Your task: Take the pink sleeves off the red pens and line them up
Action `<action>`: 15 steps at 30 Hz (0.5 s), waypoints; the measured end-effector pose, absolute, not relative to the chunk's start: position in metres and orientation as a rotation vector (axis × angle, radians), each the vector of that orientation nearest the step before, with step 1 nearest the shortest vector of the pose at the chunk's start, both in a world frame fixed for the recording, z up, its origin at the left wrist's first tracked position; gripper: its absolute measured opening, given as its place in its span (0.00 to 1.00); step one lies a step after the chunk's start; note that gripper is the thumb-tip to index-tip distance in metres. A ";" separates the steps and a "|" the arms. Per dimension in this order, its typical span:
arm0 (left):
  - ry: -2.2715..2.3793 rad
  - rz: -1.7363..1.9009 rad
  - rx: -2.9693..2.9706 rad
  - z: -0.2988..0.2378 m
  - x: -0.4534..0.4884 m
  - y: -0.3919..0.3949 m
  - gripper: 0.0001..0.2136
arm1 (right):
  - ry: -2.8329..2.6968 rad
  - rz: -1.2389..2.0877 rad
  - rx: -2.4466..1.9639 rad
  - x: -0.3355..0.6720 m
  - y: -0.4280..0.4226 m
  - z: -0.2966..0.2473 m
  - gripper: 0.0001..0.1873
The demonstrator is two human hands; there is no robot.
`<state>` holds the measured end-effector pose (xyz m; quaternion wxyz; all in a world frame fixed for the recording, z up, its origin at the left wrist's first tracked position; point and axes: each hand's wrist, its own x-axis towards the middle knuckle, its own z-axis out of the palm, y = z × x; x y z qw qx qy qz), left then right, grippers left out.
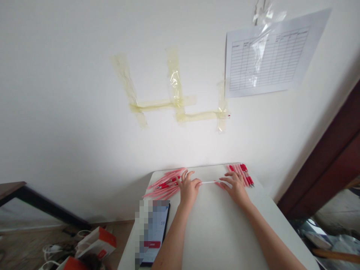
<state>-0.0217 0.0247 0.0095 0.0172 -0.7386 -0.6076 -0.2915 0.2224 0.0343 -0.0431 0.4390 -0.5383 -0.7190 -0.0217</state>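
A thin white pen refill (208, 182) spans the gap between my hands, level above the white table (213, 225). My left hand (189, 189) pinches its left end between thumb and finger, with the other fingers raised. At the refill's right end is a short pink pen barrel (219, 185), held at the thumb and fingertips of my right hand (236, 187). Fingers hide part of the barrel. Beside my left hand lies a loose heap of pink pen parts (165, 183) with some red pieces. Just beyond my right hand, several red and pink pens (244, 174) lie in a row.
A phone (157, 232) with a lit screen lies at the table's left edge, by my left forearm. The white wall (84, 93) rises behind, bearing yellowish tape (174, 82) and a printed sheet (267, 63). Red-and-white boxes (97, 242) and cables sit on the floor at left.
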 end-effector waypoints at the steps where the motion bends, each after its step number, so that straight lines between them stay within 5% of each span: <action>1: -1.886 -0.907 -2.298 0.010 -0.022 0.024 0.04 | -1.790 -0.043 -1.330 0.222 0.034 -0.043 0.17; 15: -1.917 -0.915 -2.236 0.007 -0.024 0.027 0.04 | -1.733 -0.090 -1.354 0.231 0.041 -0.050 0.14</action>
